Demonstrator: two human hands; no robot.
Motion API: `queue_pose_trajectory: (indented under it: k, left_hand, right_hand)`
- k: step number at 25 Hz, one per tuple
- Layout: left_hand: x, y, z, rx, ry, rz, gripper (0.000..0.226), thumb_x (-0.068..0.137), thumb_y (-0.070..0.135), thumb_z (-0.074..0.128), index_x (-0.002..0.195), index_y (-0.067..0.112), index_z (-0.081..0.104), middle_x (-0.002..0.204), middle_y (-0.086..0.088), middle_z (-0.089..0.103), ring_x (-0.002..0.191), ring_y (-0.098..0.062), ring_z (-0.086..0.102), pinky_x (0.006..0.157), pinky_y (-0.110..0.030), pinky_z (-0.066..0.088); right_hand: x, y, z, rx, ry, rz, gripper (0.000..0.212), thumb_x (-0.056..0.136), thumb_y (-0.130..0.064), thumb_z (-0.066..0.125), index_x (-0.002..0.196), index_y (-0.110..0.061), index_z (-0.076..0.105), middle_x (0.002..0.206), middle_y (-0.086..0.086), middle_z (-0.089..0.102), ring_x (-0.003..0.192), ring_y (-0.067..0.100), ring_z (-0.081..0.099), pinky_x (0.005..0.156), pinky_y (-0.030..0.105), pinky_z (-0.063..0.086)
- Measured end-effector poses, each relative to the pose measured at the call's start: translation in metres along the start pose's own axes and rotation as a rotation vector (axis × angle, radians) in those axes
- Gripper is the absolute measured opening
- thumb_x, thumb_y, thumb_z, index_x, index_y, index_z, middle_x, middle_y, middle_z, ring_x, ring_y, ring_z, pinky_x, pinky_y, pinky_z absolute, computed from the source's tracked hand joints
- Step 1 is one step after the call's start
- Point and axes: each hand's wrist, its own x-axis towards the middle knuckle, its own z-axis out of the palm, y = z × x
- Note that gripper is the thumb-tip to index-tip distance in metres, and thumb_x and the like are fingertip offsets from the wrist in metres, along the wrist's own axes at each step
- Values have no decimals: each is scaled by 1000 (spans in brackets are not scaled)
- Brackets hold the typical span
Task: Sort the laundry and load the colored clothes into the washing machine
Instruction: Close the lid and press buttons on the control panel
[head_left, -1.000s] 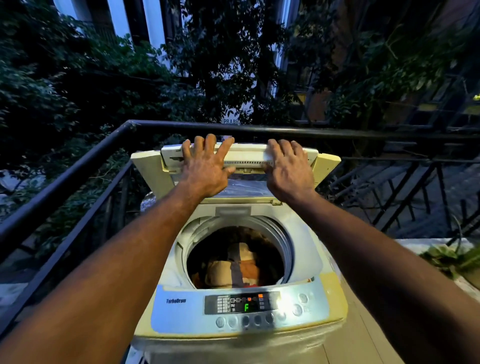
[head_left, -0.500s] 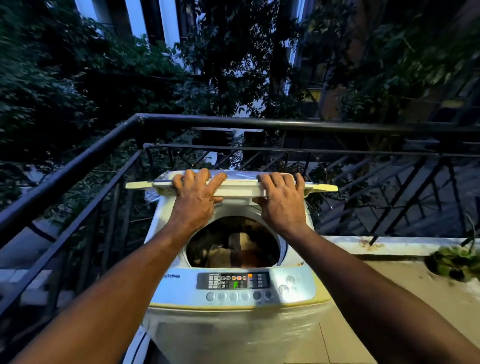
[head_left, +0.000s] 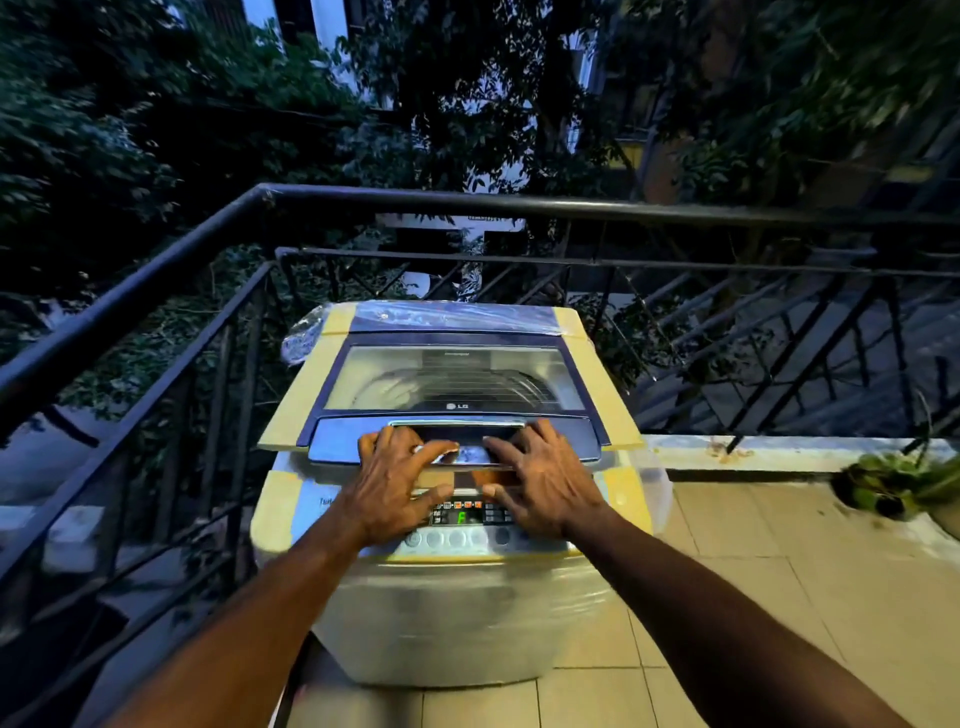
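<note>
A top-loading washing machine (head_left: 457, 613) wrapped in clear plastic stands on a balcony. Its lid (head_left: 452, 384), with a glass window and blue frame, lies flat and closed over the drum. The clothes inside are hidden under it. My left hand (head_left: 400, 483) and my right hand (head_left: 545, 483) rest side by side on the lid's front handle (head_left: 457, 447), fingers spread, thumbs over the control panel (head_left: 467, 514). The panel's display glows with a green figure. Neither hand holds anything.
A dark metal railing (head_left: 415, 200) runs behind and to the left of the machine, close to it. Trees and buildings lie beyond. Tiled floor (head_left: 753, 597) extends to the right, with a potted plant (head_left: 893, 483) by the low wall.
The lid has swung from upright down to flat and closed, with both hands riding it down. The clothes in the drum are no longer visible.
</note>
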Motion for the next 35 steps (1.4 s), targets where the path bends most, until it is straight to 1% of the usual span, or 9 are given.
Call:
queue_pose_trajectory:
  k: [2, 4, 8, 13, 21, 24, 26, 30, 35]
  left_hand:
    - [-11, -3, 10, 15, -51, 12, 73, 90, 78, 16, 147, 40, 44, 110, -2, 47, 109, -23, 46, 97, -45, 28]
    - [-18, -4, 17, 19, -73, 5, 78, 90, 78, 8, 150, 39, 39, 115, -4, 47, 112, -24, 46, 100, -47, 29]
    - [-21, -2, 27, 11, -73, -30, 79, 91, 78, 9, 153, 37, 37, 118, -5, 47, 114, -24, 45, 101, -46, 28]
    - [-24, 3, 37, -8, -55, -54, 73, 93, 75, 16, 149, 38, 45, 119, -6, 46, 114, -25, 44, 99, -42, 25]
    - [-24, 2, 42, 36, -92, -86, 72, 91, 79, 23, 151, 43, 37, 121, -4, 45, 114, -22, 43, 97, -46, 32]
    - [-26, 4, 37, 25, -126, -85, 74, 91, 79, 21, 154, 42, 33, 127, -6, 44, 119, -24, 42, 102, -47, 32]
    - [-27, 6, 32, 23, -165, -92, 78, 90, 80, 12, 156, 41, 29, 138, -8, 42, 130, -27, 40, 111, -47, 28]
    - [-33, 12, 28, -64, -180, -138, 88, 88, 81, 2, 159, 34, 25, 165, -16, 24, 154, -33, 18, 126, -49, 12]
    - [-61, 15, 35, -15, -89, -132, 90, 92, 73, 33, 162, 20, 12, 171, -11, -4, 159, -28, -4, 127, -47, 9]
  right_hand:
    - [-11, -5, 17, 4, -8, 22, 76, 91, -75, 30, 152, -30, 39, 118, 9, 56, 115, 27, 43, 101, 45, 42]
    - [-18, -7, 27, 10, -21, 19, 79, 93, -78, 24, 154, -30, 37, 120, 11, 54, 117, 28, 42, 105, 49, 39]
    - [-22, -7, 34, 47, -26, 42, 82, 92, -82, 20, 154, -31, 36, 122, 11, 53, 121, 29, 40, 109, 53, 36]
    - [-21, -11, 40, 80, -77, 81, 85, 90, -83, 18, 157, -33, 32, 130, 11, 50, 129, 31, 39, 115, 56, 29]
    - [-19, -9, 43, 69, -110, 78, 91, 87, -88, 15, 159, -34, 25, 133, 9, 50, 135, 31, 35, 119, 57, 23]
    - [-20, -10, 41, 80, -133, 73, 92, 86, -88, 16, 160, -34, 21, 139, 9, 47, 138, 31, 32, 121, 57, 21]
    - [-21, -8, 39, 93, -151, 70, 92, 86, -89, 17, 161, -35, 20, 144, 9, 45, 140, 30, 30, 121, 56, 21]
    - [-20, -5, 40, 110, -168, 65, 96, 83, -90, 24, 161, -34, 19, 154, 8, 39, 144, 30, 26, 123, 55, 19]
    - [-50, -12, 49, 173, -80, 172, 108, 76, -92, 37, 162, -30, 17, 170, 7, 16, 157, 32, 9, 126, 60, 5]
